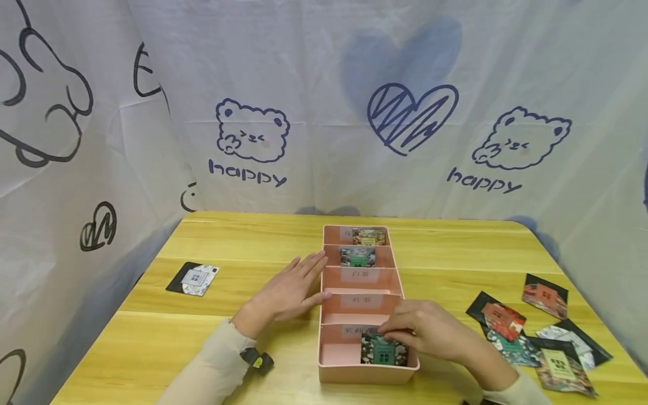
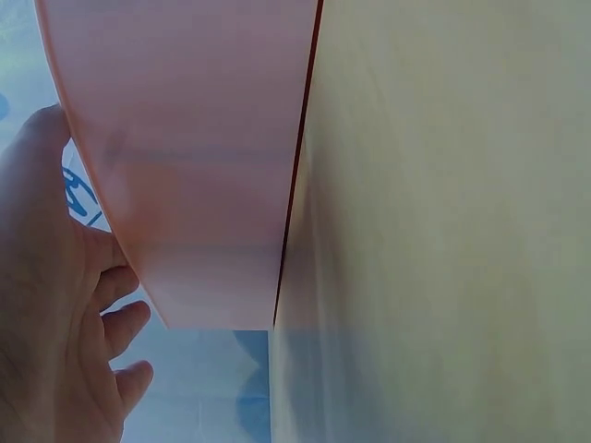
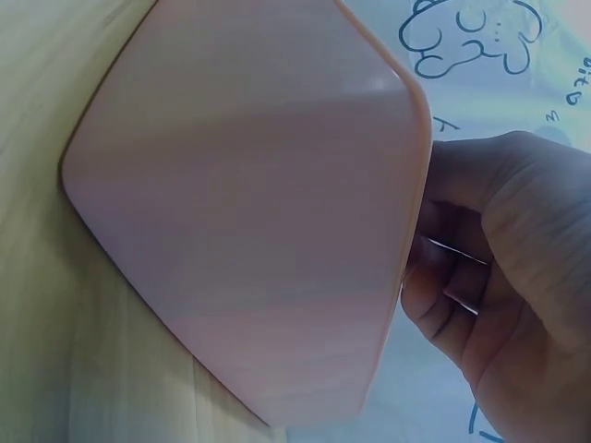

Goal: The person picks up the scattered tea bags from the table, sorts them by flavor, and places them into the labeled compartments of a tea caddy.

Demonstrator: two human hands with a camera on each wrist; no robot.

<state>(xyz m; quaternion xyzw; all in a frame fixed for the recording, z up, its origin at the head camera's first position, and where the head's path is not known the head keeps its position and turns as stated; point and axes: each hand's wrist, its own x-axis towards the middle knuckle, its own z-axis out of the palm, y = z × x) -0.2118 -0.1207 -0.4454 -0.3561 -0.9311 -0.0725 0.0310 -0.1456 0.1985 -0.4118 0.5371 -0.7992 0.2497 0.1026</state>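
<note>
A long pink divided box (image 1: 369, 375) with a label in each visible compartment stands lengthwise on the table. In its nearest compartment is a black-and-green patterned sachet (image 1: 383, 354); my right hand (image 1: 430, 332) pinches its top edge between thumb and fingers. The right wrist view shows that hand (image 3: 526, 240) at the rim, its fingertips hidden behind the wall. With fingers spread and fairly straight, my left hand (image 1: 288, 289) rests against the box's left rim. A green-labelled sachet (image 1: 357, 257) and a yellow-labelled sachet (image 1: 369, 237) stand in the two farthest compartments.
To the right lie several loose sachets, partly overlapping: a red one (image 1: 506, 320), an orange-labelled one (image 1: 545, 295), a yellow-labelled one (image 1: 559, 368) and others. One black-and-white sachet (image 1: 193, 278) lies alone at left. A printed white curtain (image 1: 324, 169) hangs behind the table.
</note>
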